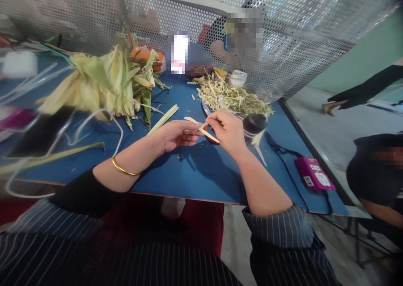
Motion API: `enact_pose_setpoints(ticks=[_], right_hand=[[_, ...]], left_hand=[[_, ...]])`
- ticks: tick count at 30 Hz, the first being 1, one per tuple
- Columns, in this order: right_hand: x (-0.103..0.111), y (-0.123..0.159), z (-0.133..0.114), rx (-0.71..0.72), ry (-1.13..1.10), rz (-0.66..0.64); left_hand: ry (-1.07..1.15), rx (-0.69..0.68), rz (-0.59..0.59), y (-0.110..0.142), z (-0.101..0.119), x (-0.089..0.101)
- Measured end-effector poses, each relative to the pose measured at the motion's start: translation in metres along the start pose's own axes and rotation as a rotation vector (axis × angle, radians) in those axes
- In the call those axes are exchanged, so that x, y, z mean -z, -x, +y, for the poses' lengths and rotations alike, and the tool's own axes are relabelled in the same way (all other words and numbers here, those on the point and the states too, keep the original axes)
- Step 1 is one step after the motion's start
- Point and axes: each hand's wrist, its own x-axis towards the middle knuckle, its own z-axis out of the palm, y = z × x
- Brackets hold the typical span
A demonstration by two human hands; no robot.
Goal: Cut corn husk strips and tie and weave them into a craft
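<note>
1. The left grip [181, 135] pinches a pale husk strip [211, 135] between thumb and fingers, the other fingers loosely curved beneath. The right grip [229, 130] pinches at the same crossing with thumb and forefinger, so the strip sits between the two, above the desk [201, 168].
2. The step in hand looks like bending or crossing the strip. To do it well, let the left thumb pin the crossing flat while the right fingertips turn the piece, pulling evenly along the fibres; a sharp sideways tug could split it.
3. The scissors [206, 109] lie just behind and under the right grip, so lift the fingers clear of the blade when turning. The dark round container [254, 124] is just to the right of that grip and leaves its knuckles little room.
4. Loose husk strips [163, 119] lie just behind the left wrist, and the large husk bundle [107, 82] is farther off, behind and left of the left grip.
5. The fingers cover the crossing: whether it is one folded strip or two pieces cannot be told. The right grip hides part of the scissors, and the things at the far left are blurred or cut off.
</note>
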Motion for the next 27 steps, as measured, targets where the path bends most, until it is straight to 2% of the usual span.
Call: enact_pose_setpoints(ticks=[3,8,12,16,21,23,27], right_hand=[[-0.001,0.000,0.000,0.007,0.017,-0.008],[-0.002,0.000,0.000,-0.001,0.018,-0.043],[-0.004,0.002,-0.003,-0.024,0.024,-0.027],[-0.007,0.002,0.000,-0.088,-0.021,0.007],[-0.006,-0.003,0.013,-0.327,-0.357,0.115],[-0.005,-0.003,0.012,-0.395,-0.457,0.051],[-0.009,0.002,-0.003,-0.469,-0.598,-0.189]], left_hand=[[-0.084,-0.071,-0.009,0.003,0.000,-0.003],[-0.292,-0.248,0.045,0.008,0.000,-0.011],[-0.291,-0.214,-0.004,0.006,-0.002,-0.010],[-0.181,-0.126,-0.057,0.003,-0.002,-0.005],[0.154,-0.038,-0.054,0.002,0.002,-0.003],[0.227,-0.043,-0.046,0.002,0.004,-0.002],[0.283,-0.047,-0.058,0.001,0.004,-0.002]])
